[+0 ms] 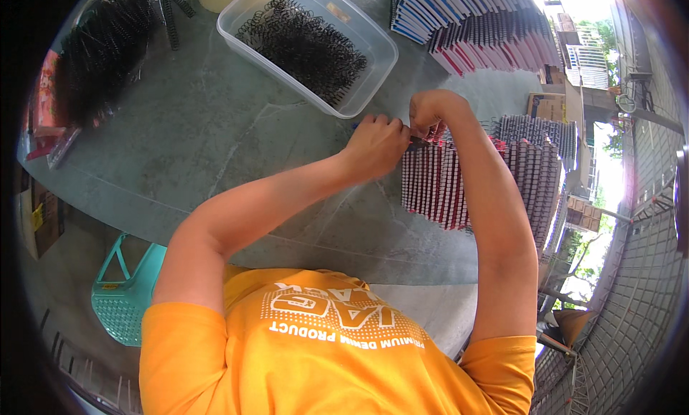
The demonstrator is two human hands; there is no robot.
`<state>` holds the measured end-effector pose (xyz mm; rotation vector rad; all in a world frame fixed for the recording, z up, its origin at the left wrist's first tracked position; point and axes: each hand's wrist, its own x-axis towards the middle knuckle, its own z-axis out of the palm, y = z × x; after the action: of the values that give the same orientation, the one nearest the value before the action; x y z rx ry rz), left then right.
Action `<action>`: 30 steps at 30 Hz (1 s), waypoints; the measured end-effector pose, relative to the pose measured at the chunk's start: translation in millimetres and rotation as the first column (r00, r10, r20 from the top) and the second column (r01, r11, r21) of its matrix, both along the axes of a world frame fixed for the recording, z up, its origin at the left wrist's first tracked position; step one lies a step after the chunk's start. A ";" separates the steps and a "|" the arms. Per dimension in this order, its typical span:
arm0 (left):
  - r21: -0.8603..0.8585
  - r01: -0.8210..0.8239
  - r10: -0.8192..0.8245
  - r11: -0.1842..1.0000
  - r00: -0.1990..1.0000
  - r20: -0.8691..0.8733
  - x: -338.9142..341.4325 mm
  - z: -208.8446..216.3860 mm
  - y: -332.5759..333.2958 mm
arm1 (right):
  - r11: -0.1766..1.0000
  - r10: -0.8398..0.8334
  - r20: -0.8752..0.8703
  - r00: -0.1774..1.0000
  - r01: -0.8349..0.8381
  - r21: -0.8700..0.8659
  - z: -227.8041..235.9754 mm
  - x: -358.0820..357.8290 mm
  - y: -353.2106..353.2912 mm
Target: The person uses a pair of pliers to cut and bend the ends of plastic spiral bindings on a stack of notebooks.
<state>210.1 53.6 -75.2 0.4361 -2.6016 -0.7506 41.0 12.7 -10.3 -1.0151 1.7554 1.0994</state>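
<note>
My left hand (pixel 377 148) is closed round a dark hand tool (pixel 416 144). The tool's dark end pokes out toward the stack, and a bit of blue shows at the hand's other side; its exact kind is hidden. Just beyond it, my right hand (pixel 433 109) is bent at the wrist with its fingers curled in a pinch. What it pinches is hidden. Both hands meet at the far left corner of a row of spiral-bound notebooks (pixel 434 182) with red-and-white edges and dark coils. My right forearm crosses over this row and covers part of it.
A clear plastic tub (pixel 316 103) of loose black spiral coils (pixel 301 49) stands at the far middle. More notebooks with blue edges (pixel 430 17) and pink edges (pixel 495 49) are stacked far right. Bagged black coils (pixel 108 63) lie far left. A turquoise stool (pixel 122 304) stands below the table's left edge.
</note>
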 end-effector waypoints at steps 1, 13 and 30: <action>-0.030 -0.017 0.016 0.999 1.000 -0.022 4.3 3.7 0.6 | 1.000 -0.002 -0.004 1.000 0.002 0.007 1.1 -0.1 0.1; -0.123 -0.107 0.094 0.987 0.990 -0.102 5.5 11.1 8.7 | 0.999 -0.042 0.006 0.999 0.042 0.021 8.8 4.2 -3.2; -0.074 -0.047 0.042 0.996 0.996 -0.074 -1.4 5.5 5.6 | 0.996 0.073 -0.054 0.996 -0.071 0.048 40.0 27.6 -5.8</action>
<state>208.7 59.2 -69.7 0.4346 -2.5347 -0.6386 68.6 6.9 29.8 -1.0355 1.7410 1.2184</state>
